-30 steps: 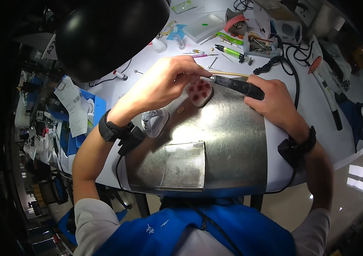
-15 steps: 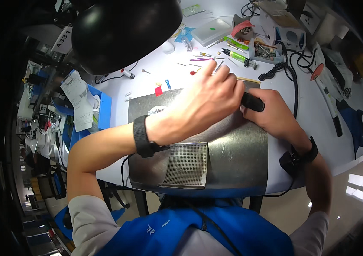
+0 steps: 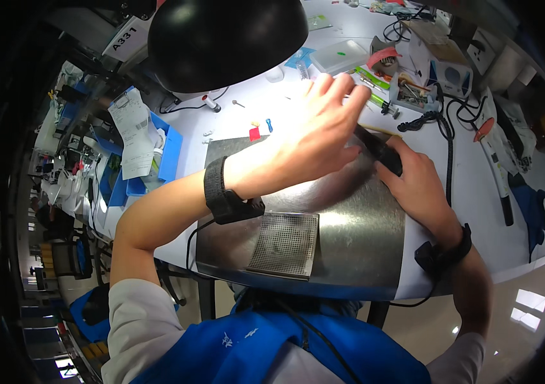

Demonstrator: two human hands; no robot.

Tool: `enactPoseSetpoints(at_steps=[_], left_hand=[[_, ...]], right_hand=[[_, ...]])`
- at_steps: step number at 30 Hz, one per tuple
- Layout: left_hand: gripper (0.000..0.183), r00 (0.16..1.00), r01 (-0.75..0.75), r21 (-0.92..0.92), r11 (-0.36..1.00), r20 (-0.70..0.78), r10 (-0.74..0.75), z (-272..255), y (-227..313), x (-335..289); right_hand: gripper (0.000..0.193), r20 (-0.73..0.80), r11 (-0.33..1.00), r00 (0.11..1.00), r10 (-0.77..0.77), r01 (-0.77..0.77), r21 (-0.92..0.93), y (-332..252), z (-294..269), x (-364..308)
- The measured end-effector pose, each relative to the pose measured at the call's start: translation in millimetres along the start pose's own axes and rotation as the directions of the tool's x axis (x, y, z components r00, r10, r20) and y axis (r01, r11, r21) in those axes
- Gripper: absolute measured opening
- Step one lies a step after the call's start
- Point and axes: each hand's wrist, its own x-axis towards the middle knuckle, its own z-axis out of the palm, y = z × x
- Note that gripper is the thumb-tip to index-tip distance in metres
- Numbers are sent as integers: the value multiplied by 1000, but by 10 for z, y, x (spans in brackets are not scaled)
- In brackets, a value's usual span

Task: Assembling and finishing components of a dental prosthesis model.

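My right hand [image 3: 417, 189] is wrapped round a black cylindrical tool [image 3: 382, 150], its thick end in the fingers and its narrower end pointing up and left. Over the metal plate's far edge, my left hand [image 3: 311, 137] has its fingers spread and its thumb apart, right beside the tool's narrower end. I see nothing held in it, though its palm side is hidden. Beneath both hands lies the grey metal plate [image 3: 362, 249]. A perforated metal mesh [image 3: 283, 246] rests on the plate's near part.
A black lamp shade [image 3: 227, 45] hangs over the far left. Blue bins [image 3: 170, 153] with a paper slip stand at the left. Far right hold a parts tray [image 3: 413, 96], a green syringe [image 3: 384, 105], a black cable [image 3: 449, 147] and a white-and-black pen-like tool [image 3: 499, 173].
My left hand has loosened from a closed grip at the tool's end, and its fingers have spread. More of the tool's narrower end now shows. The whole view has shifted slightly.
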Motion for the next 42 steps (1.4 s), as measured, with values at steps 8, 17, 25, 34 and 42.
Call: enactPoseSetpoints(at_steps=[8, 17, 25, 34, 42], left_hand=[[81, 864, 359, -156, 920, 429, -264, 209, -406, -318], [62, 692, 694, -21, 720, 298, -658, -188, -1437, -381], [73, 822, 570, -101, 816, 43, -568, 131, -1857, -682], [66, 962, 268, -515, 814, 187, -198, -326, -1053, -1663], [72, 974, 207, -608, 766, 59, -216, 54, -994, -1861]], right_hand=[[33, -50, 974, 990, 129, -117, 194, -117, -72, 74], [30, -78, 996, 994, -77, 81, 43, -93, -50, 64], [38, -4, 988, 991, -135, 134, -81, -252, 66, 41], [34, 17, 907, 976, -219, 210, -366, -413, 62, 163], [23, 285, 928, 908, -307, 352, -122, -932, 792, 665]])
